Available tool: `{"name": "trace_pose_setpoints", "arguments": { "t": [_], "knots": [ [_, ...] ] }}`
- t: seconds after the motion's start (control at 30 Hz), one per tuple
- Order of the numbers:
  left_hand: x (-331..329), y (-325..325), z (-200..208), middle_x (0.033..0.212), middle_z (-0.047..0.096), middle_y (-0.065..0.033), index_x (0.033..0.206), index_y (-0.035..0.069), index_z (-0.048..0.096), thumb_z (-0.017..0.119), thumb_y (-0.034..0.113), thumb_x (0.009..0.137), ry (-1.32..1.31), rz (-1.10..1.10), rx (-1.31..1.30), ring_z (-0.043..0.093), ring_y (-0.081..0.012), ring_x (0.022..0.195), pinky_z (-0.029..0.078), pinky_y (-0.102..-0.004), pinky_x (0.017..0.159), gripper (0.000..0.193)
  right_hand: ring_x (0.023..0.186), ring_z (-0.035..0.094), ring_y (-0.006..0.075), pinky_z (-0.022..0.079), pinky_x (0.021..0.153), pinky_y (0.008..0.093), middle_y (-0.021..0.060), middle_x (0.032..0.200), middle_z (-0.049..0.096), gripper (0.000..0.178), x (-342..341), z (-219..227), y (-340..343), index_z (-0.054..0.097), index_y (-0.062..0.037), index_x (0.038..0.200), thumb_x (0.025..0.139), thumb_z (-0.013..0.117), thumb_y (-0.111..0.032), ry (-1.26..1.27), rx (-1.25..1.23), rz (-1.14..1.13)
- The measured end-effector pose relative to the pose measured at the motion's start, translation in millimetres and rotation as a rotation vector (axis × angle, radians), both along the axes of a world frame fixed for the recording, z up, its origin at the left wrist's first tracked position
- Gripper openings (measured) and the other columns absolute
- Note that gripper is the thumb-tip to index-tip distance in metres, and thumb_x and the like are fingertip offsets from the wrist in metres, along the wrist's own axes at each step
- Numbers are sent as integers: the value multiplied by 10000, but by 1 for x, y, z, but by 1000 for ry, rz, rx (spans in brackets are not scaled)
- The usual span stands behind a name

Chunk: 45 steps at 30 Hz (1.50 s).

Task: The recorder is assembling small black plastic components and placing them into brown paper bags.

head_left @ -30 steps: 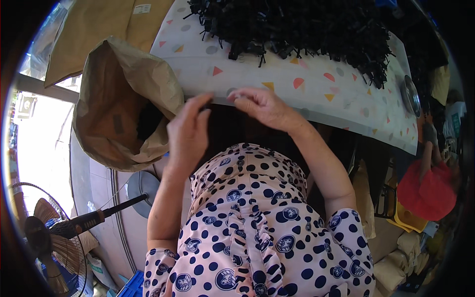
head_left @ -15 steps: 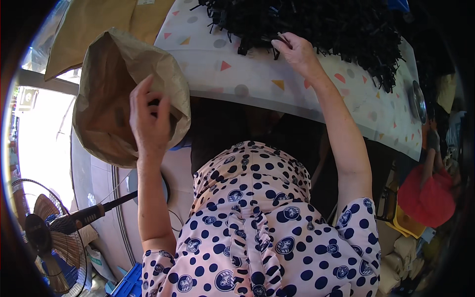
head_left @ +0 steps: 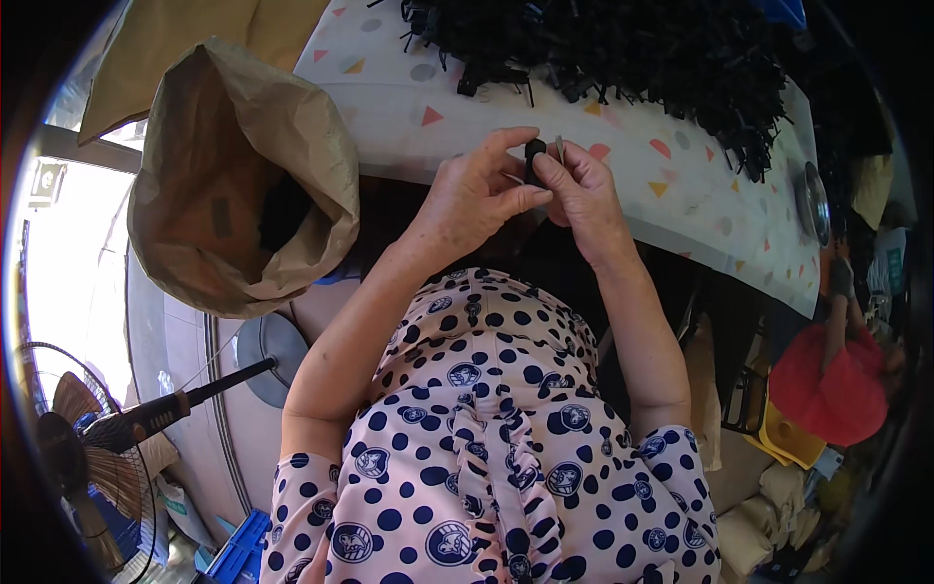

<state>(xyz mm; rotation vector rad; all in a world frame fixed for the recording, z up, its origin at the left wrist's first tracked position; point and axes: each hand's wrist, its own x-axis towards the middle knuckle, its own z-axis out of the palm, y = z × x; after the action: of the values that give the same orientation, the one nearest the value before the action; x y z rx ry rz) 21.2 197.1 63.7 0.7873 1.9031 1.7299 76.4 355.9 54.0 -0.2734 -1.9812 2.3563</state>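
Observation:
Both hands meet in front of the table's near edge. My left hand (head_left: 465, 198) pinches a small black plastic part (head_left: 534, 162), its index finger at the upper end and its thumb at the lower. From the other side my right hand (head_left: 587, 200) presses its thumb against the same part. A thin, flat metal tool (head_left: 560, 149) stands up between the right fingers; its lower end is hidden. A large heap of similar black parts (head_left: 603, 49) lies on the table beyond the hands.
An open brown paper sack (head_left: 326, 146) stands at the left with black parts inside. The table (head_left: 389, 122) has a patterned white cover. A metal dish (head_left: 815, 202) sits at its right edge. A fan (head_left: 68, 453) stands at lower left. A person in red (head_left: 832, 384) is at far right.
My left hand has left the sack's mouth and moved right to meet my right hand. The right hand has drawn back from the heap, and a black part is now between the hands.

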Motion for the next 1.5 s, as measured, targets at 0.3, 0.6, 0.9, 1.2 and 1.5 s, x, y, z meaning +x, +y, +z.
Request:
{"name": "trace_pose_setpoints", "arguments": {
  "t": [0.3,0.6,0.9,1.2,1.5],
  "knots": [
    [23,-8,-5,847,592,6,1215,80,574,667,71,854,-336,107,221,577,-56,698,454,-168,613,373,447,346,33,249,401,180,-17,620,480,309,24,0,-22,532,-71,997,978,480,-375,33,-102,88],
    [35,-19,-15,843,545,21,1218,53,580,617,-19,856,-175,201,245,540,-49,708,459,-169,640,372,526,373,37,279,453,177,-33,645,438,403,37,2,-40,452,-5,1235,1002,426,-333,92,172,37],
    [38,-22,-2,793,488,-59,1132,74,630,590,-64,790,226,314,32,483,-135,631,432,-235,586,371,551,372,22,289,476,167,-52,679,436,320,31,1,-47,456,-42,1232,1003,439,-265,75,228,68],
    [39,-16,-4,798,515,-74,1120,86,624,586,-73,764,522,439,-150,509,-158,600,437,-248,561,392,533,355,9,272,463,166,-69,665,436,286,19,-9,-51,475,-75,1225,1002,450,-253,47,176,25],
    [32,-24,5,931,609,-57,1246,86,506,540,-9,893,-14,344,226,630,-133,750,488,-230,629,368,508,373,18,288,451,153,-22,696,515,264,24,-10,-36,496,-54,1202,991,473,-211,223,237,-19]
  ]
}}
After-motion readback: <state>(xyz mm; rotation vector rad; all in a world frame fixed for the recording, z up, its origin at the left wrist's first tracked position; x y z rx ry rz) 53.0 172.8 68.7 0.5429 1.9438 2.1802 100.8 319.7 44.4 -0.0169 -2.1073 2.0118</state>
